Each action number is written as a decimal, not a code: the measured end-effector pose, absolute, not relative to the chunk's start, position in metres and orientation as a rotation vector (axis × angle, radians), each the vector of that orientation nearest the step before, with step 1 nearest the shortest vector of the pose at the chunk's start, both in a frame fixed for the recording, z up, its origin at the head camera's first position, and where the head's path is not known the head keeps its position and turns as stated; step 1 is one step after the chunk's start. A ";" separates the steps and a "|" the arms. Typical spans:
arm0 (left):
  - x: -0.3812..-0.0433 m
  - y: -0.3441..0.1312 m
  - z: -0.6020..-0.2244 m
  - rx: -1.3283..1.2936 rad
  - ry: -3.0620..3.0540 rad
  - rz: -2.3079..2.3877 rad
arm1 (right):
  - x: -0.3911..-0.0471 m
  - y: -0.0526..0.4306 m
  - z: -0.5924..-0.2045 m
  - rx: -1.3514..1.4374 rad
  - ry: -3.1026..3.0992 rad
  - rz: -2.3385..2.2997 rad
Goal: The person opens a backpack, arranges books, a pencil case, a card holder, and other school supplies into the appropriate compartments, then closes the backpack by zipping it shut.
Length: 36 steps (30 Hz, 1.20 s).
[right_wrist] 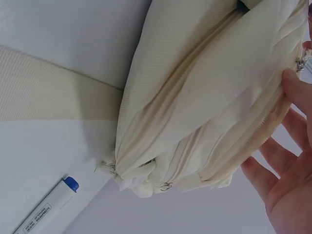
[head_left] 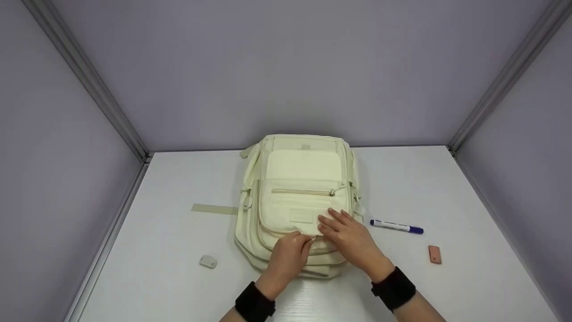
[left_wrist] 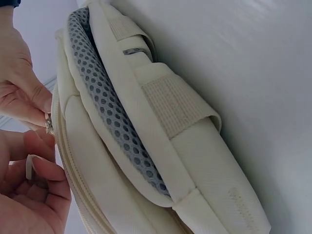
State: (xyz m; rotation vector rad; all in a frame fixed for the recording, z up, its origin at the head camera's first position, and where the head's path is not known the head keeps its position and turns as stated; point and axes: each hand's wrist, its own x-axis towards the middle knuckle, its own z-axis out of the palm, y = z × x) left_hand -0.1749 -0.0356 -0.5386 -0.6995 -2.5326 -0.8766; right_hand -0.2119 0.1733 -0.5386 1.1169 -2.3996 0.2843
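Note:
A cream backpack (head_left: 304, 167) lies on its back on the white table, front pockets up. At the lower edge of its front pocket, my left hand (head_left: 288, 255) pinches a small cream zipper pull (left_wrist: 29, 167) between thumb and curled fingers. Beside it, my right hand (head_left: 351, 239) rests on the pocket with its fingers spread and fairly straight. The right thumb touches the pocket edge by the metal zipper slider (left_wrist: 49, 123). Along that edge runs the zipper (right_wrist: 265, 129); how far it is unzipped is unclear.
Right of the backpack lie a blue-capped marker (head_left: 397, 226) and a small orange-pink block (head_left: 435, 254). A small pale grey tag-like piece (head_left: 208, 261) is at the left. One beige strap (head_left: 214, 209) stretches left across the table. Grey panels rise behind and on both sides.

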 end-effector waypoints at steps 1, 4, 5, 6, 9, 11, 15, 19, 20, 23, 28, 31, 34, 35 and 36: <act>-0.175 -0.037 -0.538 -0.704 -2.523 -0.883 | -0.212 0.173 -0.539 1.122 -2.395 0.292; -0.174 -0.041 -0.537 -0.697 -2.503 -0.901 | -0.213 0.175 -0.539 1.130 -2.405 0.361; -0.174 -0.042 -0.537 -0.692 -2.497 -0.909 | -0.213 0.175 -0.538 1.132 -2.418 0.384; -0.173 -0.044 -0.537 -0.682 -2.494 -0.920 | -0.213 0.176 -0.537 1.135 -2.432 0.407; -0.172 -0.052 -0.536 -0.648 -2.491 -0.950 | -0.213 0.178 -0.536 1.146 -2.452 0.465; -0.171 -0.058 -0.536 -0.622 -2.484 -0.971 | -0.213 0.179 -0.535 1.158 -2.455 0.489; -0.171 -0.074 -0.536 -0.569 -2.460 -1.006 | -0.214 0.181 -0.535 1.184 -2.454 0.539; -0.171 -0.091 -0.536 -0.504 -2.464 -1.021 | -0.214 0.181 -0.533 1.194 -2.487 0.592; -0.172 -0.095 -0.536 -0.485 -2.466 -1.016 | -0.214 0.181 -0.533 1.194 -2.500 0.602; -0.174 -0.107 -0.536 -0.435 -2.475 -0.976 | -0.214 0.181 -0.532 1.192 -2.533 0.626; -0.180 -0.125 -0.536 -0.385 -2.483 -0.872 | -0.213 0.183 -0.530 1.195 -2.552 0.683; -0.184 -0.133 -0.537 -0.371 -2.478 -0.822 | -0.213 0.183 -0.529 1.201 -2.553 0.716; -0.189 -0.138 -0.537 -0.360 -2.480 -0.785 | -0.213 0.184 -0.530 1.203 -2.556 0.734; -0.191 -0.139 -0.538 -0.356 -2.482 -0.773 | -0.213 0.184 -0.530 1.202 -2.557 0.738; -0.193 -0.141 -0.539 -0.352 -2.486 -0.757 | -0.214 0.184 -0.530 1.204 -2.558 0.744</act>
